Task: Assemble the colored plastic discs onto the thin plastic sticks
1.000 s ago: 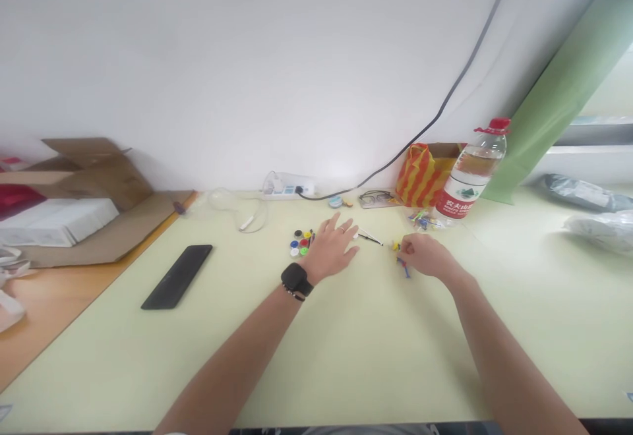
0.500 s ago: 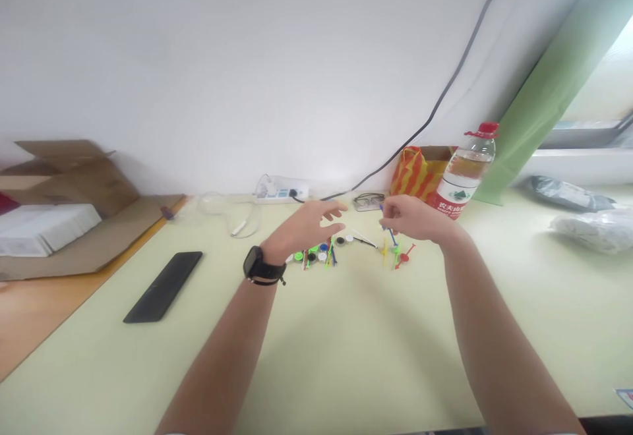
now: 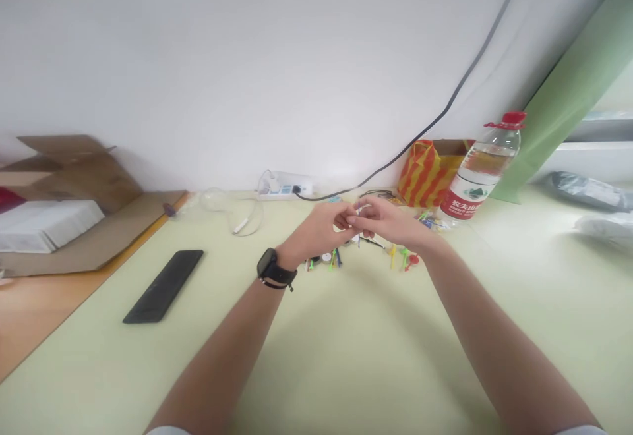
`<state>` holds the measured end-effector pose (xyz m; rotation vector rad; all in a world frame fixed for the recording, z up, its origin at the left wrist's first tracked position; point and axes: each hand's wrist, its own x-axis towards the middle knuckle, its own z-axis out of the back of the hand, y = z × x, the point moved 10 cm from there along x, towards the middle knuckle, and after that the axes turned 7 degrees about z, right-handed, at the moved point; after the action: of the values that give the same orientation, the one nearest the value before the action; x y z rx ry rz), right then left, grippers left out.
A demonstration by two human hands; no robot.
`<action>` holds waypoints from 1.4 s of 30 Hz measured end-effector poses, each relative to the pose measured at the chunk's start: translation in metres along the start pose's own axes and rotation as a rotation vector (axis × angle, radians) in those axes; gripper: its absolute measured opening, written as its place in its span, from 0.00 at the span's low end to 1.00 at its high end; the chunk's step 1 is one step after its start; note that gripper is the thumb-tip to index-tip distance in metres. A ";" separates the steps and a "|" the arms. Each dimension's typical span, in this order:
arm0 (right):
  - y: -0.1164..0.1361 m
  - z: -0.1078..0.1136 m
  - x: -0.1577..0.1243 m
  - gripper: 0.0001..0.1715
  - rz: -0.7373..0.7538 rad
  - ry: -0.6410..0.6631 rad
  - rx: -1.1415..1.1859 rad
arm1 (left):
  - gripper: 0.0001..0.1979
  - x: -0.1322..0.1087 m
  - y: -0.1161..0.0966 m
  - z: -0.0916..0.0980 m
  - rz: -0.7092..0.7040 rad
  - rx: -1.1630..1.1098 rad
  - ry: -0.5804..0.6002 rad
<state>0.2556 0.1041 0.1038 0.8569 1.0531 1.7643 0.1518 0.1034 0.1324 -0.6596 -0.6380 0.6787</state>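
Note:
Above the middle of the table my left hand and my right hand meet fingertip to fingertip. Between them stands a thin blue plastic stick, roughly upright. The fingers of my right hand are closed on it. My left fingertips also press in at the stick, though the contact is partly hidden. Below the hands lie small coloured pieces: a yellow stick, a green stick, a red piece with a round disc and a white disc. Several others are covered by my hands.
A large water bottle and a red-yellow striped bag stand back right. A power strip lies by the wall, with a black cable. A flat black object and a cardboard box are at left.
My right hand has moved left with the blue stick. My left hand, spread before, has closed its fingers towards the stick and now touches my right hand. The view has shifted slightly.

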 end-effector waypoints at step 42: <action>-0.109 0.014 0.025 0.18 -0.009 -0.020 -0.751 | 0.06 -0.011 0.066 -0.065 0.020 0.425 0.094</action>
<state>0.2951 0.1588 0.0132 0.3896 0.3109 1.9250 0.1678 0.1137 0.0407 -0.3011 -0.3822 0.7685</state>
